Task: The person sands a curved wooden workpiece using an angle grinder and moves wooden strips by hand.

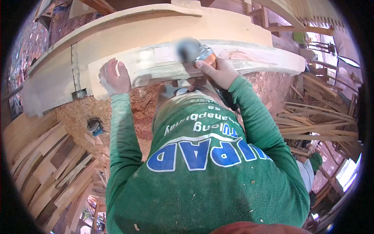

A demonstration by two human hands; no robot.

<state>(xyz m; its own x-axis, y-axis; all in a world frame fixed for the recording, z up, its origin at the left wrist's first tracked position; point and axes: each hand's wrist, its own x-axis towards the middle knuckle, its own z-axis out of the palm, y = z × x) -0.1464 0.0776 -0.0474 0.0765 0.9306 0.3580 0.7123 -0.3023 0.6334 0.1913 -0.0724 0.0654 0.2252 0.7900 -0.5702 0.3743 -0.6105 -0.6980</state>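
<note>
My right hand [222, 74] is wrapped around an angle grinder [207, 54] with a silver and orange head. Its round grey end [188, 50] is blurred and lies over a long, curved, pale wooden piece [253, 54]. A dark part of the tool or its cord hangs below my right wrist. On the left end of the same wooden piece, my left hand [115, 77] rests with fingers apart and holds nothing. Pale dust coats that hand. Whitish patches and rougher streaks mark the wood between my hands.
Behind lies a broader curved wooden board [128, 35]. Sawdust [74, 111] covers the ground, where a blue object [96, 129] sits in a hollow. Wooden strips pile up on the left [43, 171] and right [315, 117]. Another person [306, 171] is partly visible at far right.
</note>
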